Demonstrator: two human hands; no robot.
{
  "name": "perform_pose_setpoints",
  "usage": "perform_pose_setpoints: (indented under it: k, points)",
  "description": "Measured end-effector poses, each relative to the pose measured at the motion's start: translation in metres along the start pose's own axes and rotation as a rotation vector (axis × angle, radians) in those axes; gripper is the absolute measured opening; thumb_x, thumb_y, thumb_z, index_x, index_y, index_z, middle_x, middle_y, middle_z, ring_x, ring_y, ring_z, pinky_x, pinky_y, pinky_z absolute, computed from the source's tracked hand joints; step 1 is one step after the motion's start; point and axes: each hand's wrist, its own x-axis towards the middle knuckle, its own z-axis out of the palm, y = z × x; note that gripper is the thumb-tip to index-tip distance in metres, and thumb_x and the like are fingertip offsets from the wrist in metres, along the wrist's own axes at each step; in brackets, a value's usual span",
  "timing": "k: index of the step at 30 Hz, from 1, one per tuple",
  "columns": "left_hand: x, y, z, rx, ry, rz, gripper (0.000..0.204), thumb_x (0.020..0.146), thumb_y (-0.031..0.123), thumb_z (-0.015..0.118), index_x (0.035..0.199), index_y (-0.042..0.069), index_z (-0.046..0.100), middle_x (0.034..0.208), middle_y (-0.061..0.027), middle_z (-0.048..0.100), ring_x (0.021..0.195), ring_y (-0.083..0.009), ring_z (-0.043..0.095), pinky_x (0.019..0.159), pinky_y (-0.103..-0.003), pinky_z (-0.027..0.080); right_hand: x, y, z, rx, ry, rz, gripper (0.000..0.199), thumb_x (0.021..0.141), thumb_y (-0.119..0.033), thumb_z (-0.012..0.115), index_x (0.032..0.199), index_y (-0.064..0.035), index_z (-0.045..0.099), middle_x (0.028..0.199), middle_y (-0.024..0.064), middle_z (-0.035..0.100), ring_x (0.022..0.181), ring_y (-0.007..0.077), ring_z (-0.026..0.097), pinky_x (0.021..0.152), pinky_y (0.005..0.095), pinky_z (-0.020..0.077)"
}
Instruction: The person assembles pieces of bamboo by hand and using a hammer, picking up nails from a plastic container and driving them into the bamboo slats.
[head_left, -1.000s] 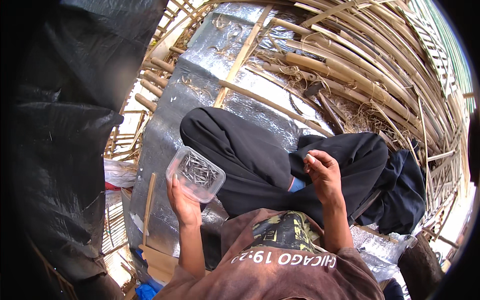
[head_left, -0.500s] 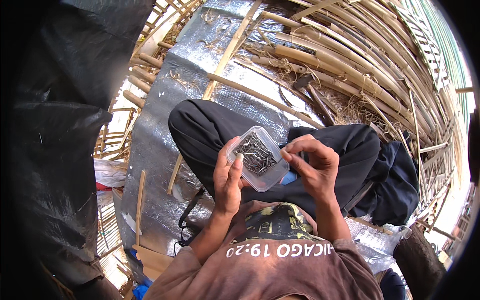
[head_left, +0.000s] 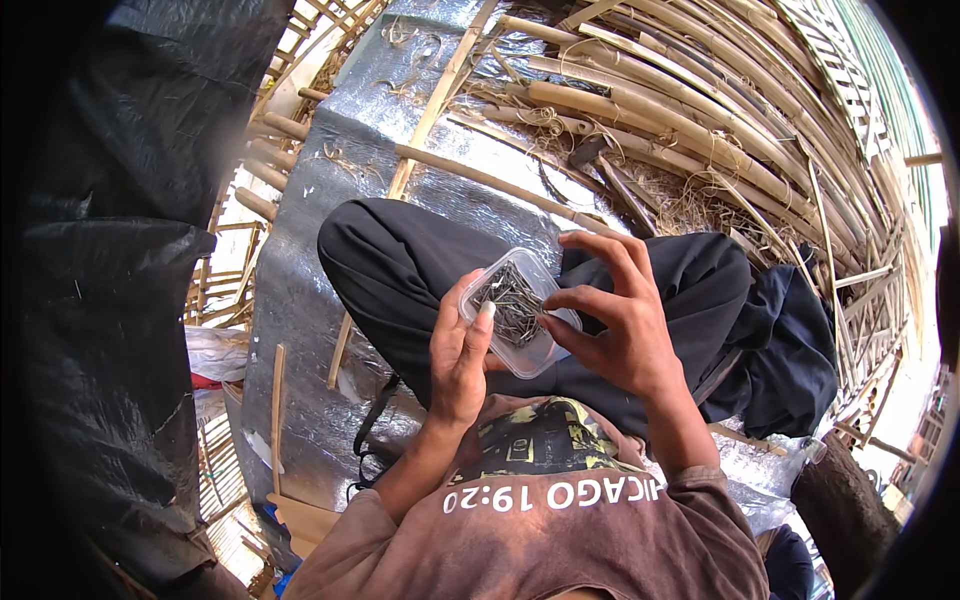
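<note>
Reaching in, my right hand (head_left: 628, 328) shows fanned fingers, looser than the curl noted half a second ago; thumb and forefinger are close together. Whether they pinch one of the nails (head_left: 513, 299), I cannot tell, though the nails lie within fingertip reach. My left hand (head_left: 460, 368) clasps their clear container (head_left: 524, 362) above my black trousers (head_left: 405, 255).

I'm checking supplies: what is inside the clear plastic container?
A jumbled pile of thin metal nails shows inside the clear container. Whatever lies beneath the top nails is covered; the left hand and right hand hide parts of the container.
</note>
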Motion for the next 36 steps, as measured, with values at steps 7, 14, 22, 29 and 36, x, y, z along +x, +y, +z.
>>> perform_pose_setpoints:
  k: [7, 14, 22, 29, 36]
  points:
    - [-0.001, -0.012, 0.002, 0.106, -0.039, 0.16, 0.048, 0.103, 0.015, 0.052, 0.144, -0.004, 0.035, 0.135, -0.0177, 0.052, 0.122, -0.0201, 0.052, 0.105, -0.034, 0.041, -0.013, -0.013, 0.006, -0.22, -0.157, 0.121, 0.016, 0.075, -0.023, 0.076, 0.084, -0.0101, 0.077, 0.131, 0.0098, 0.057, 0.122, 0.032, 0.048, 0.1, 0.043, 0.0393]
    - [-0.002, -0.008, -0.001, 0.169, -0.041, 0.201, 0.049, 0.103, 0.013, 0.052, 0.145, -0.004, 0.034, 0.136, -0.0191, 0.05, 0.12, -0.021, 0.053, 0.103, -0.035, 0.042, -0.014, -0.017, 0.01, -0.236, -0.075, 0.132, 0.013, 0.074, -0.019, 0.075, 0.082, -0.0089, 0.074, 0.126, 0.0091, 0.061, 0.117, 0.0303, 0.052, 0.098, 0.0429, 0.0395]
    - [-0.001, -0.011, 0.002, 0.151, -0.047, 0.204, 0.049, 0.103, 0.013, 0.052, 0.145, -0.004, 0.033, 0.133, -0.019, 0.051, 0.116, -0.0203, 0.057, 0.097, -0.033, 0.049, -0.015, -0.023, 0.011, -0.372, -0.09, 0.085, 0.022, 0.072, -0.014, 0.073, 0.093, -0.0073, 0.072, 0.128, 0.0097, 0.058, 0.117, 0.0298, 0.052, 0.098, 0.0451, 0.0387]
    - [-0.001, -0.01, 0.001, 0.108, -0.044, 0.176, 0.048, 0.103, 0.013, 0.051, 0.145, -0.003, 0.034, 0.131, -0.0185, 0.054, 0.115, -0.0192, 0.057, 0.097, -0.032, 0.048, -0.01, -0.017, 0.004, -0.331, -0.215, 0.051, 0.017, 0.072, -0.014, 0.071, 0.087, -0.0062, 0.071, 0.128, 0.0116, 0.059, 0.118, 0.0311, 0.051, 0.1, 0.0449, 0.0384]
    - [0.001, -0.015, -0.002, 0.021, 0.001, 0.138, 0.047, 0.105, 0.02, 0.048, 0.143, -0.004, 0.037, 0.131, -0.0177, 0.054, 0.119, -0.0191, 0.053, 0.104, -0.033, 0.04, -0.011, -0.018, -0.009, -0.191, -0.228, 0.073, 0.016, 0.075, -0.015, 0.07, 0.089, -0.0074, 0.071, 0.129, 0.0113, 0.059, 0.121, 0.0318, 0.05, 0.101, 0.0431, 0.0395]
